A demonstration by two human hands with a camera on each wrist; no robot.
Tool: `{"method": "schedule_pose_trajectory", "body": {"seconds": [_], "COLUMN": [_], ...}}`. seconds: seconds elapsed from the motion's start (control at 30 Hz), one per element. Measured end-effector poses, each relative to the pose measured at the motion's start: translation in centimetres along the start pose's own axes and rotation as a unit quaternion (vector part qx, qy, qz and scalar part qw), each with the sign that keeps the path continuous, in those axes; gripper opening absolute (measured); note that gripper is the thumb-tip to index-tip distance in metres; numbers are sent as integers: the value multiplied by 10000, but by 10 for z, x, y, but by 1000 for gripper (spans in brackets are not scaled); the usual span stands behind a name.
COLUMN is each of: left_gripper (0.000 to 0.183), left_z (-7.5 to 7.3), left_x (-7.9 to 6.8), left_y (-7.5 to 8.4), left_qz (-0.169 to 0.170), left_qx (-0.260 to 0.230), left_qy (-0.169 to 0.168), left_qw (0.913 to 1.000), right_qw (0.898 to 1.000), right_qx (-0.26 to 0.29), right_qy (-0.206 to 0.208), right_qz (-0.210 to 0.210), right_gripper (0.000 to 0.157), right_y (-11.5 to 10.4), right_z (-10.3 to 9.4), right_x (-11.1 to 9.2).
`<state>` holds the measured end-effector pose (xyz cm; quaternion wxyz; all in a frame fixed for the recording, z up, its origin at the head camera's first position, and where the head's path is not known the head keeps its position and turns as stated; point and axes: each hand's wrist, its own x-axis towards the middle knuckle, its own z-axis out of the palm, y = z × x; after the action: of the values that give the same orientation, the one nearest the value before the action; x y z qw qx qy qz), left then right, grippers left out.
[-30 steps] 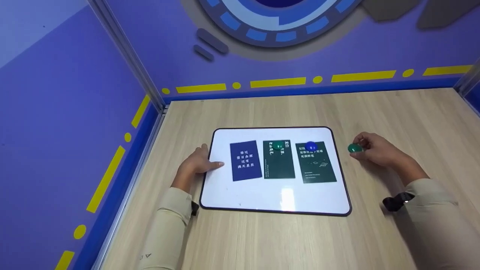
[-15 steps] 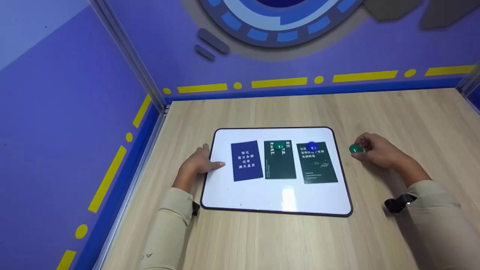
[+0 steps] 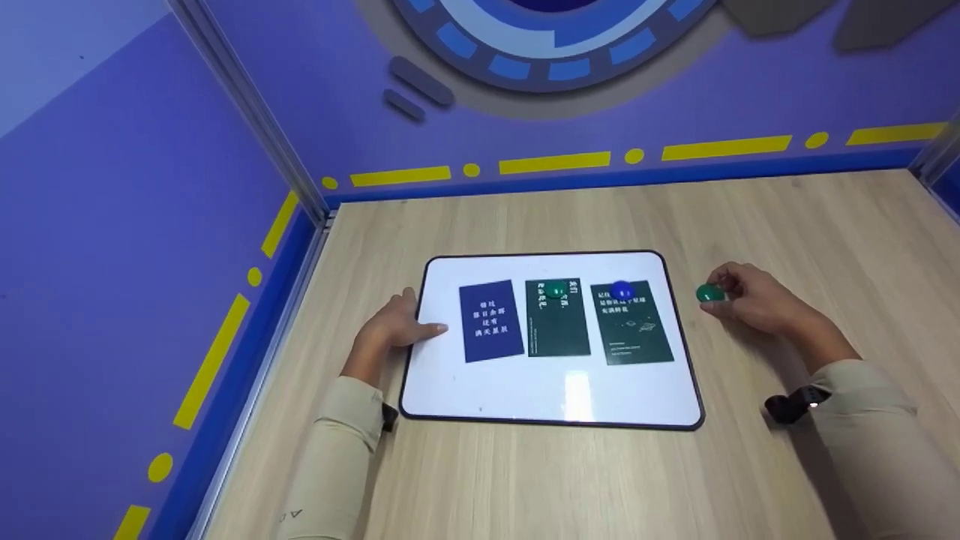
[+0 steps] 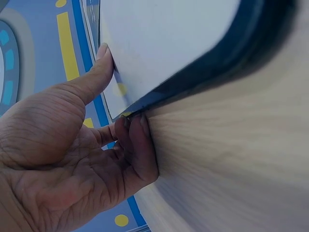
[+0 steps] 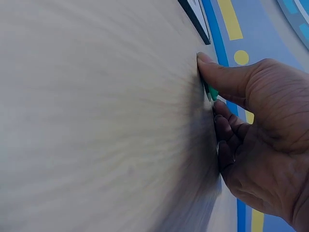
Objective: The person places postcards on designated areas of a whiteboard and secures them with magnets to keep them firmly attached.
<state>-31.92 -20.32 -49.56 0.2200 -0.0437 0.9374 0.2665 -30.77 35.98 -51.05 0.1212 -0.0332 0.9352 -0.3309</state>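
Observation:
A white magnetic board [image 3: 525,390] with a dark rim lies on the wooden table. On it are a blue card [image 3: 490,321], a dark green card [image 3: 557,322] under a green magnet [image 3: 556,289], and another dark green card [image 3: 634,330] under a blue magnet [image 3: 621,289]. My left hand [image 3: 397,324] rests at the board's left edge, thumb lying on the white surface [image 4: 104,63], fingers at the rim. My right hand [image 3: 750,296] sits on the table right of the board and pinches a loose green magnet [image 3: 709,294], seen as a green sliver [image 5: 211,92] in the right wrist view.
The wooden table [image 3: 825,225] is boxed in by purple walls with yellow stripes at the back [image 3: 555,161] and left [image 3: 210,360]. A metal corner post [image 3: 247,112] rises at the back left. Bare wood lies behind and in front of the board.

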Motion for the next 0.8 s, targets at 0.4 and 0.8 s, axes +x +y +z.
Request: {"method": "schedule_pose_trajectory", "body": {"seconds": [0.4,0.8], "left_gripper": [109,108], "left_z": [-1,1], "left_x": [-2,1], "left_y": [0,1], "left_qz": [-19,-83], "left_qx": [-12,-173], "left_qy": [56,95], "left_qw": [10000,9998], "right_qw": [9999,9997], "right_qx": [102,180], "right_qy": [-39,-142], "right_qz": [-121,125], "right_gripper": [45,51], "right_y": [0,1], "right_z": [0,-4], "right_x": [-1,-2]}}
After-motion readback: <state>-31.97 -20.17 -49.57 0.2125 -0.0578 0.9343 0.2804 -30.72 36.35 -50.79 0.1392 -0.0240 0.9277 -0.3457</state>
